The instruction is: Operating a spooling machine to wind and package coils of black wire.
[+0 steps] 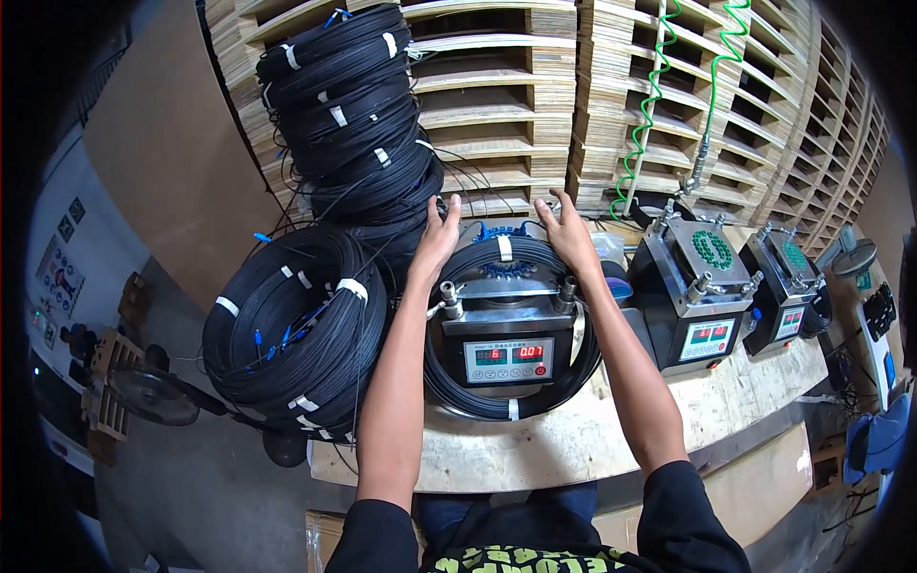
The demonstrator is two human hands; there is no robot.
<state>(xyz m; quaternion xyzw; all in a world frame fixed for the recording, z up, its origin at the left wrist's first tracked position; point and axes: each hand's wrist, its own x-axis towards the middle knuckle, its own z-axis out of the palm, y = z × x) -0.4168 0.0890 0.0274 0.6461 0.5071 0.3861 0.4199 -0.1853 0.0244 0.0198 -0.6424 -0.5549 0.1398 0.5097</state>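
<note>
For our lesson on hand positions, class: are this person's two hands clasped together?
No, the left hand and the right hand are apart, with part of a coil of black cable showing between them.

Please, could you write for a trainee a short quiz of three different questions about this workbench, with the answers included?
1. True or false: the left hand is closed into a fist.
2. How many machines with lit panels stand on the table?
3. The black cable coil nearest the right hand runs:
A) around a machine
B) inside a box
C) across the floor

Key: 1. False, its fingers are open. 2. Three. 3. A.
</note>
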